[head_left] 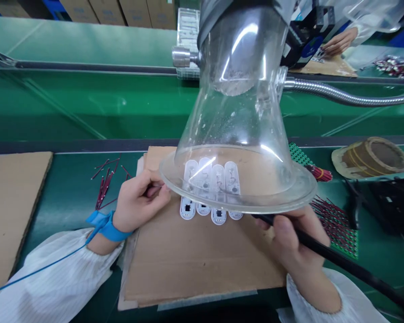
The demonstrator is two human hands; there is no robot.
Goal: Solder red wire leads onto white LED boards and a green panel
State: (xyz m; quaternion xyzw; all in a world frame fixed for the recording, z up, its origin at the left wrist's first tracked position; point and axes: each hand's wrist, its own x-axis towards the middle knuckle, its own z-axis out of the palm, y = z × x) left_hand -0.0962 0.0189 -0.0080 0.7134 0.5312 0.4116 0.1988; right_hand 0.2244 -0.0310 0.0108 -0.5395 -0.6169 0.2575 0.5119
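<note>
Clear funnel (235,121) overhangs four white boards (218,216) on cardboard (202,264); whether any are finished I can't tell, though loose wires (104,186) lie unused. Left hand (136,197) pinches something indistinct; right hand (298,242) grips a black-handled tool (350,265).

Bench (70,190) is green-topped. Beyond its dark edge (87,147) lies a glossy green band (138,107) showing light reflections, then a dark rail (104,67) and a paler green surface (97,44). Brown cartons (133,12) stand beyond, left of centre.
</note>
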